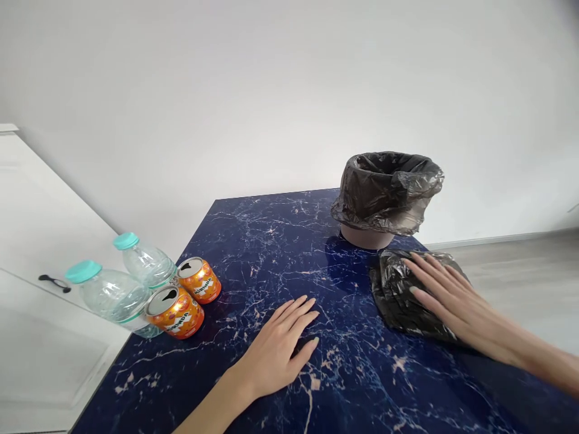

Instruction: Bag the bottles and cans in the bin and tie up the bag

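Observation:
My left hand (283, 349) lies flat on the dark blue marbled table (271, 241), fingers stretched out, with nothing in it. On the right, my right hand (447, 295) rests open, palm down, on a folded black plastic bag (393, 301). Just behind that bag stands a small bin (366, 237) lined with a black bag (375, 193) folded over its rim. To the left of my left hand are two orange Mirinda cans, a nearer can (183, 319) and a farther can (205, 286), both with opened tops.
Beside the cans at the table's left edge stand two clear plastic bottles with turquoise caps, a nearer bottle (113, 295) and a farther bottle (147, 262). A white cabinet door (40, 337) with a black handle (55, 283) is at the left. A pale wall (271, 90) rises behind the table.

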{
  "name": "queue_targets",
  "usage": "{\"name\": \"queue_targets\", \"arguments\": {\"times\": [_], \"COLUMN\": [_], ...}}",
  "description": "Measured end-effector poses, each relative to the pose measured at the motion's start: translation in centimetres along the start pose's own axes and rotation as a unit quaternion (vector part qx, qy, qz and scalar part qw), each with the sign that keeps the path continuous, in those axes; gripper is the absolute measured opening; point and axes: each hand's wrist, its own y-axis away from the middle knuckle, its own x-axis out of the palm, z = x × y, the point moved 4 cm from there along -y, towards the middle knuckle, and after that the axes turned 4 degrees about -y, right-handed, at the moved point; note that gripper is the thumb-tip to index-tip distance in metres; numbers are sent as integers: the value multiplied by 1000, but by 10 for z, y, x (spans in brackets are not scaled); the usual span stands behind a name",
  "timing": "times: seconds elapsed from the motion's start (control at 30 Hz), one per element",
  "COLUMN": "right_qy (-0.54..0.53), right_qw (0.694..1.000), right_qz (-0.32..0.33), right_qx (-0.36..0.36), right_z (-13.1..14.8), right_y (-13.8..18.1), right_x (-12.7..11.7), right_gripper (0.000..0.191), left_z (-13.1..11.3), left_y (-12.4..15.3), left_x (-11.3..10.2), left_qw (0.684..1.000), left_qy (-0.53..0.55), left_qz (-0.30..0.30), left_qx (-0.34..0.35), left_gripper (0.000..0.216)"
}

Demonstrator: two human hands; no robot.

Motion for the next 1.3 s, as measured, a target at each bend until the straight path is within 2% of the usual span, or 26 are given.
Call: {"name": "queue_targets", "arguments": {"times": [0.1, 0.17, 0.23, 0.33, 0.4, 0.53, 0.63, 0.73, 0.83, 0.93, 1.1, 1.3], "right_qy": [49, 75, 83, 77, 66, 7, -67, -133, -167, -164, -128, -124], "right_qw": [998, 996, 996, 997, 998, 997, 994, 990, 985, 985, 989, 989], "right_qz": [-17, -9, 1, 1, -19, -74, -82, -51, -45, -55, -61, -72], "right_qx": [-31, -40, -32, 1, 12, -8, -30, -20, -2, -5, -31, -29], "right_z": [1, -8, -20, -27, -16, 36, 79, 111, 127, 133, 137, 139], "right_y": [11, 17, 19, 16, 8, -21, -55, -94, -127, -143, -137, -134], "right_x": [39, 55, 59, 47, 33, 20, 37, 73, 105, 119, 118, 116], "right_gripper": [55, 55, 61, 70, 70, 62, 50, 51, 53, 55, 55, 54], "left_z": [0, 0, 0, 3, 9, 30, 46, 57, 58, 55, 48, 46], "left_y": [0, 1, 2, 4, 1, -22, -50, -71, -74, -68, -66, -70], "left_x": [0, 0, 0, -1, -2, 0, 5, 8, 9, 7, 4, 3], "left_qw": [1000, 1000, 1000, 998, 992, 949, 920, 902, 898, 899, 899, 896], "left_qy": [0, 4, 15, 56, 108, 246, 284, 303, 323, 336, 347, 365], "left_qz": [-4, 0, 9, 8, -16, -134, -196, -227, -226, -211, -191, -175], "left_qx": [-2, -5, -13, -36, -64, -145, -187, -206, -197, -186, -188, -184], "left_gripper": [48, 49, 51, 51, 49, 40, 29, 28, 28, 27, 31, 40]}}
